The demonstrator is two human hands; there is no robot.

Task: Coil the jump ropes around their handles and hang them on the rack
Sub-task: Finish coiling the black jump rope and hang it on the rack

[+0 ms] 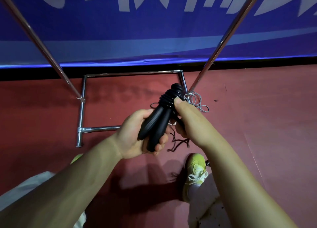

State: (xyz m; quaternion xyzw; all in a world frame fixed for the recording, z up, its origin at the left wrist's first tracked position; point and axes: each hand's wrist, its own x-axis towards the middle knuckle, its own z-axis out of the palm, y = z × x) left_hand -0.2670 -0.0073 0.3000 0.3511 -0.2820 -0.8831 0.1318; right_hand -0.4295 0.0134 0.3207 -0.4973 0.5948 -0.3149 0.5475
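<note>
My left hand [133, 135] grips the two black handles [155, 124] of a jump rope, held side by side and pointing up and away. Black rope [169, 97] is coiled in several turns around their upper ends. My right hand [184, 117] presses its thumb on the coil and its fingers curl round the rope behind the handles. A loose dark rope end [178, 142] dangles below my hands. A grey jump rope [197, 100] lies in loops on the floor at the rack's right foot. The chrome rack [82, 97] stands in front of me.
Two slanted chrome poles [221, 44] of the rack rise left and right of my hands. Its base frame lies on the red floor [257, 117]. A blue banner [154, 30] hangs behind. My yellow shoe [195, 169] is below my right arm.
</note>
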